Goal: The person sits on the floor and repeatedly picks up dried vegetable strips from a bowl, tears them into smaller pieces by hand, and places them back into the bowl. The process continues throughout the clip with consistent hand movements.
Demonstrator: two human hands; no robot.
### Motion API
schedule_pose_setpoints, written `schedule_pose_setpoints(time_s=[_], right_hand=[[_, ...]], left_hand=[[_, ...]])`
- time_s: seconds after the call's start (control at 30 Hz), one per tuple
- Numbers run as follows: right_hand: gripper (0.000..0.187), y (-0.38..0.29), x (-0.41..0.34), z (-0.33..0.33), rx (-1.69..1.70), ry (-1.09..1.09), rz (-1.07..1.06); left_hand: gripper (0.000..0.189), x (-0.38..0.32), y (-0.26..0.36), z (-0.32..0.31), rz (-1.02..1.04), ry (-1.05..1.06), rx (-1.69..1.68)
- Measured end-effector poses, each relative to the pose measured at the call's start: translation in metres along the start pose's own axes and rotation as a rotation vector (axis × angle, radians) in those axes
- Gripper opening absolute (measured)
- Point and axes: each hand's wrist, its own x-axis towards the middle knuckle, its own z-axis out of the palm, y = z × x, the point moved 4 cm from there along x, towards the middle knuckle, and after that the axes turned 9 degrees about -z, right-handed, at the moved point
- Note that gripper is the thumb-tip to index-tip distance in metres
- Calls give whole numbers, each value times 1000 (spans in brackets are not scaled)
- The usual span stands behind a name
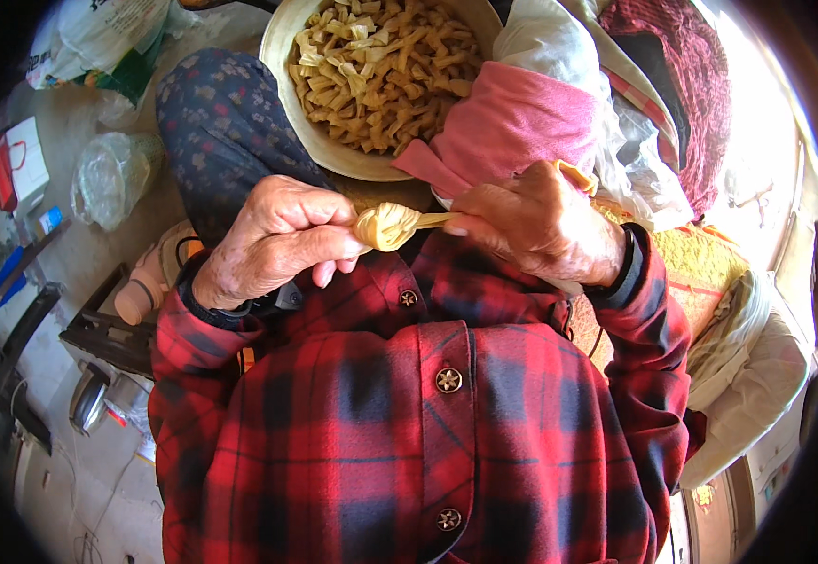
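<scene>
Between my two hands a pale yellow strip, tied into a knot (386, 227), is stretched level above my lap. It looks like tofu skin, though I cannot tell for sure. My left hand (285, 236) pinches the knot's left side between thumb and fingers. The strip's narrow tail runs rightward into my right hand (536, 222), which is closed around it. A yellow end (578, 176) sticks out past the right hand's knuckles. Just beyond my hands, a wide metal basin (273, 63) holds a heap of similar yellow-brown knotted pieces (381, 84).
A pink cloth (522, 123) and white plastic bag (553, 39) lie right of the basin. Clear plastic bags (113, 180) stand on the left floor, near a dark wooden frame (109, 328). A yellow towel (698, 261) covers the seat at right.
</scene>
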Motion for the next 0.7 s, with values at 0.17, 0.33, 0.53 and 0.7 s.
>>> schedule_pose_setpoints(time_s=[0.17, 0.33, 0.53, 0.7], right_hand=[[15, 3, -6, 2, 234, 55, 40], [16, 10, -4, 6, 383, 129, 82], [18, 20, -5, 7, 505, 56, 253], [19, 23, -3, 10, 488, 70, 232]], left_hand=[[24, -9, 3, -1, 116, -43, 35], [20, -2, 10, -1, 295, 64, 400], [46, 10, 14, 3, 299, 281, 565], [45, 26, 10, 17, 269, 261, 454]])
